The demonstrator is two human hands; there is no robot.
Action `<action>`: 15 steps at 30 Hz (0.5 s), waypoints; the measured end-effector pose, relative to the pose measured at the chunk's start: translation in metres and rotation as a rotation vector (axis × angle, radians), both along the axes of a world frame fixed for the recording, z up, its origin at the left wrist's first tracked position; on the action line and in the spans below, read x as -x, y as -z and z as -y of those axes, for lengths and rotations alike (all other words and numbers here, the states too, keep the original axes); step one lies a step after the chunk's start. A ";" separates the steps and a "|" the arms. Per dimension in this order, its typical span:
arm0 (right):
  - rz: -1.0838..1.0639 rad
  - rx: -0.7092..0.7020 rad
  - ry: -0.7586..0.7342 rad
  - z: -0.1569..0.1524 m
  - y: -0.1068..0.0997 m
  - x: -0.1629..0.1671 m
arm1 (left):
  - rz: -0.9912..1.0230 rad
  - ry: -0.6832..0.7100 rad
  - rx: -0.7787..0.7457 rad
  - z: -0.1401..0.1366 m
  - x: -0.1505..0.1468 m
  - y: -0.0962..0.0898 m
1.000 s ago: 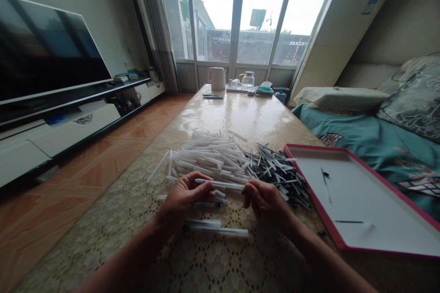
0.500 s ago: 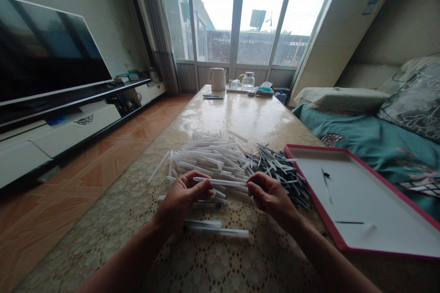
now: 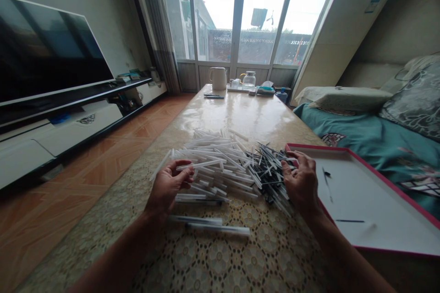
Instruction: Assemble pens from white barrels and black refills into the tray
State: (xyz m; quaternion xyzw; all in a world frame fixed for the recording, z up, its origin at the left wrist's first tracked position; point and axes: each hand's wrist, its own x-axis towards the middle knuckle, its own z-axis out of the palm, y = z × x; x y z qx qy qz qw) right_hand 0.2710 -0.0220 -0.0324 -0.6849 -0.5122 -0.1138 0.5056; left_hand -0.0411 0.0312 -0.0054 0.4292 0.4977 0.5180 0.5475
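Observation:
My left hand (image 3: 172,182) pinches a white translucent pen barrel (image 3: 208,163) between thumb and fingers, above the left side of a heap of similar barrels (image 3: 220,151). At the right edge of a pile of dark pen refills (image 3: 271,169), my right hand (image 3: 302,181) has its thumb and fingers curled around the end of a refill (image 3: 289,160). Nearer me, two pens with clear barrels (image 3: 223,230) lie side by side on the patterned tabletop (image 3: 220,265). More barrels, with a dark-tipped pen (image 3: 209,201) among them, lie just below the heap.
A shallow red-edged box (image 3: 385,192) on the right holds a few dark pieces. At the table's far end stand a pitcher (image 3: 217,78), a glass jug (image 3: 249,79) and a tissue pack (image 3: 266,89). A sofa (image 3: 360,132) runs along the right.
My right hand has left the barrel and moved right to the refill pile. My left hand, still holding the barrel, has shifted left and slightly up, and the barrel now tilts.

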 end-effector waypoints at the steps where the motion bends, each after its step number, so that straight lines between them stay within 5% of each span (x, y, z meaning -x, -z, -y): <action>1: 0.008 0.008 -0.026 0.001 0.000 0.003 | -0.013 -0.013 -0.007 0.000 -0.001 0.000; 11: 0.110 0.086 -0.372 0.007 0.005 0.033 | -0.040 -0.054 -0.008 0.001 -0.004 -0.001; 15: 0.125 0.310 -0.776 0.021 -0.008 0.053 | -0.067 -0.033 0.003 0.002 -0.005 -0.001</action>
